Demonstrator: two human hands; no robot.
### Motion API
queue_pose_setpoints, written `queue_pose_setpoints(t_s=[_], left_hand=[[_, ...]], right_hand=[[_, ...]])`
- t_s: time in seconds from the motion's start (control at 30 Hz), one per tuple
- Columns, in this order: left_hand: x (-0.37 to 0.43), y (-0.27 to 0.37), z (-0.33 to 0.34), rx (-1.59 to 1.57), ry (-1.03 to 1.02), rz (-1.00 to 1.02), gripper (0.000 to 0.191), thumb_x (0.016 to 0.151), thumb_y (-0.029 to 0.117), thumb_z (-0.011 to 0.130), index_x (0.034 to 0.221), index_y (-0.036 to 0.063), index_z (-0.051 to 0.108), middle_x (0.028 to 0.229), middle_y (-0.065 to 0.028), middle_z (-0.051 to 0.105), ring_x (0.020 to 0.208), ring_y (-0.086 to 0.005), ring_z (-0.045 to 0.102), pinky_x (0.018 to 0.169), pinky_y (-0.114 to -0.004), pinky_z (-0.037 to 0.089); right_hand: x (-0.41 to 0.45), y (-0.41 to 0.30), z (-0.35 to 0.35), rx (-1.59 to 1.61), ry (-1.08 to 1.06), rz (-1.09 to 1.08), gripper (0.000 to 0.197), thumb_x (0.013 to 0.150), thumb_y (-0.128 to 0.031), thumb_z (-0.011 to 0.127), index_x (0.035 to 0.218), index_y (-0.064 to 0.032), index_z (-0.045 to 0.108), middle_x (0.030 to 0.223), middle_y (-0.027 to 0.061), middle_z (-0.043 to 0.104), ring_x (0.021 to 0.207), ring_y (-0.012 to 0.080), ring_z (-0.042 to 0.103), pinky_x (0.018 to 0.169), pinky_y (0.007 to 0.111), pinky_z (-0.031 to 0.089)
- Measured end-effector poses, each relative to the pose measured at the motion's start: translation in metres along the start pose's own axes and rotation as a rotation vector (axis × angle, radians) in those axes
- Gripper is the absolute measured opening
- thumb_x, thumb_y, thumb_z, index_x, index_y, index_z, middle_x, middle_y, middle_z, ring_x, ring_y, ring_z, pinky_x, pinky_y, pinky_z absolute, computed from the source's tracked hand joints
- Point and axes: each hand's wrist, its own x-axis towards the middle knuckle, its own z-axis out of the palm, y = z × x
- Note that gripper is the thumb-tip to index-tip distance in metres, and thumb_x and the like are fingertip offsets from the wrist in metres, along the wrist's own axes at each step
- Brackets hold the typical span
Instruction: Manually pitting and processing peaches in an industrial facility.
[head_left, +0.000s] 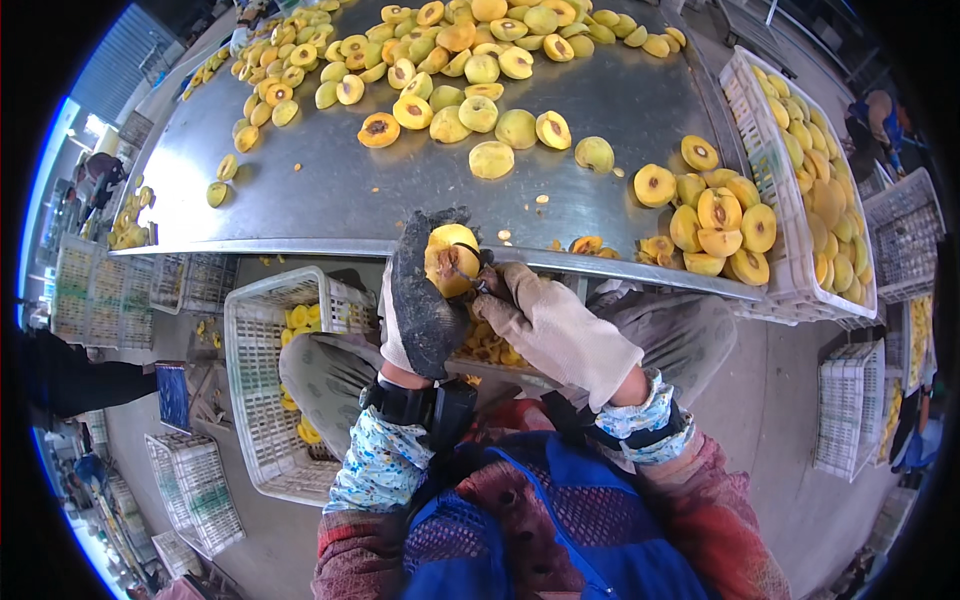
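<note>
My left hand (427, 300), in a dark-coated work glove, grips a halved yellow peach (452, 262) just over the table's near edge. Its cut face, with a brownish centre, is turned up towards me. In a whitish knit glove, my right hand (551, 319) holds a small pitting tool (474, 281) whose thin metal end meets the fruit. Most of the tool's handle is hidden by my fingers. Beyond my hands, loose peach halves (491, 160) lie on the metal table (315, 202). A pile of cut halves (718, 210) rests to the right, near the edge.
A white plastic crate (765, 135) full of peach halves stands against the table's right side. Left of my knee, another crate (259, 420) holds yellow pieces. Scraps (491, 349) lie below my hands. More crates (847, 409) stand on the floor. Other people (877, 124) are around.
</note>
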Motion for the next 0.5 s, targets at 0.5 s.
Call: queue_pose_setpoints(t_s=[0.5], left_hand=[[-0.007, 0.007, 0.011, -0.168, 0.215, -0.002, 0.045, 0.078, 0.005, 0.076, 0.118, 0.0020, 0.057, 0.101, -0.0102, 0.068, 0.093, -0.0218, 0.066, 0.085, -0.033, 0.052]], right_hand=[[0.006, -0.017, -0.002, -0.096, -0.105, 0.025, 0.049, 0.103, -0.039, 0.048, 0.121, 0.0070, 0.051, 0.102, 0.0339, 0.064, 0.101, 0.0482, 0.062, 0.088, 0.052, 0.049]])
